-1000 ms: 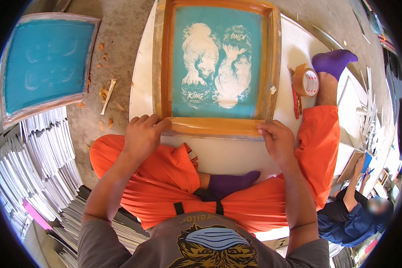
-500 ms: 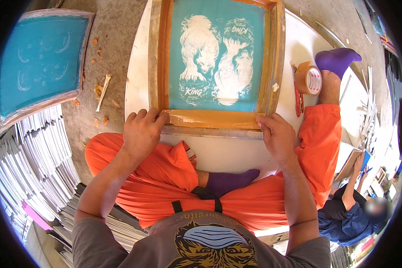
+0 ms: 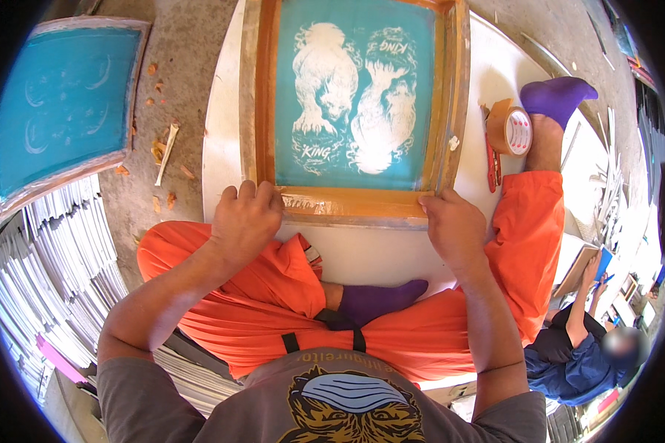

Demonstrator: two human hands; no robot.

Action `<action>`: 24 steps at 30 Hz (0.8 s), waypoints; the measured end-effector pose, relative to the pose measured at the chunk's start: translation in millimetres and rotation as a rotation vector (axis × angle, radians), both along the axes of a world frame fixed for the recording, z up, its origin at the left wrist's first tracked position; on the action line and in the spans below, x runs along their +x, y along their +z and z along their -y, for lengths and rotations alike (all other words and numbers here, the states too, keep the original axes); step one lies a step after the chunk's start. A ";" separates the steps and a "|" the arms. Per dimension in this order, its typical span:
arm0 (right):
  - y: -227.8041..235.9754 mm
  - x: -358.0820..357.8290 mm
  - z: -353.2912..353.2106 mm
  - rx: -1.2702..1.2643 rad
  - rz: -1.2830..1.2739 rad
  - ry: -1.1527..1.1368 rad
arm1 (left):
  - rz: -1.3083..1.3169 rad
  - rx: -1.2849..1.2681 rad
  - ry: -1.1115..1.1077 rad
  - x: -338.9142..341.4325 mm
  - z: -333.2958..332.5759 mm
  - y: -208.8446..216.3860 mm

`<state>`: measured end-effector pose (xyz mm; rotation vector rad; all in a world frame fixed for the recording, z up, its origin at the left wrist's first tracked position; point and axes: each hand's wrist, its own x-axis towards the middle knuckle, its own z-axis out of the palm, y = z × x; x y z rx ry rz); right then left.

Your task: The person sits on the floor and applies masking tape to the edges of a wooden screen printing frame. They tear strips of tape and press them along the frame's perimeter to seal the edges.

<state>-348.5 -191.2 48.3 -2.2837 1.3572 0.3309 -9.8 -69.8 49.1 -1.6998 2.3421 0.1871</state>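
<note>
A wooden screen-printing frame (image 3: 454, 81) lies in front of me, its teal mesh (image 3: 282, 74) marked with white animal figures and lettering. A strip of brown packing tape (image 3: 355, 201) stretches along the near inside edge of the frame. My left hand (image 3: 247, 221) is closed at the strip's left end, fingers curled at the frame's near left corner. At the near right corner, my right hand (image 3: 454, 229) pinches the other end between thumb and finger. How much of the strip touches the frame, I cannot tell.
A roll of brown tape (image 3: 511, 129) stands beside a red-handled cutter (image 3: 493, 164) on the white board (image 3: 488, 66), right of the frame. Another teal screen (image 3: 59, 103) leans over stacked white sheets (image 3: 74, 244) at left. A co-worker (image 3: 576, 354) sits at lower right.
My left hand has shifted slightly to the right along the tape's end, its elbow swinging outward. The frame sits slightly farther left in view; the right hand keeps its pinch.
</note>
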 end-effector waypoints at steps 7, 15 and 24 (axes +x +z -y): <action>-2.1 5.4 -4.7 -0.076 -0.110 0.142 | 0.052 0.089 -0.028 -6.3 -1.6 -5.4; -4.8 12.4 -7.5 -0.113 -0.163 0.241 | 0.074 0.148 -0.054 -9.0 1.4 -2.1; -3.2 14.1 -7.8 -0.110 -0.183 0.252 | 0.012 0.187 -0.033 -9.3 -1.6 -3.1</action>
